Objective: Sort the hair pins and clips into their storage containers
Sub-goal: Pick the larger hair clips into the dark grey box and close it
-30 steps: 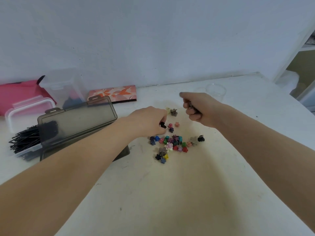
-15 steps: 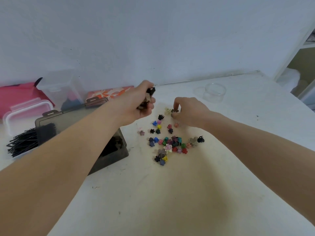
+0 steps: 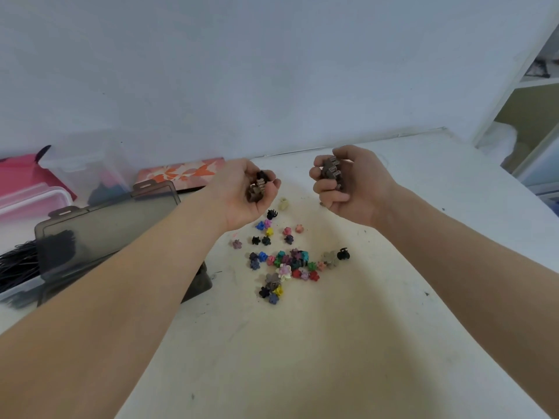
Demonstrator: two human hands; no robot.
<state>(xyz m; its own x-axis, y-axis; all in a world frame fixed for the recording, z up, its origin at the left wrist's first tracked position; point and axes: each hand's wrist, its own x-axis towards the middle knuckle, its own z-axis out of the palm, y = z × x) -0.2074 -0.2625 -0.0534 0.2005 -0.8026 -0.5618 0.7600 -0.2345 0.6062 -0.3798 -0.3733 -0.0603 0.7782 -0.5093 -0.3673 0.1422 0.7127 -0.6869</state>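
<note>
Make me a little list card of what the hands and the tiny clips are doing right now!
left hand: raised above the table, holds brown claw clips
right hand: raised, holds grey-brown claw clips
tiny flower clips: many colours, loose on the white table
cream clip: alone, beyond the pile
dark box: lid open, left of the pile
black hair pins: in a clear tray at far left

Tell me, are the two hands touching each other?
Apart. The head view shows bare white table between the left hand and the right hand, each holding its own brown claw clips.
</note>
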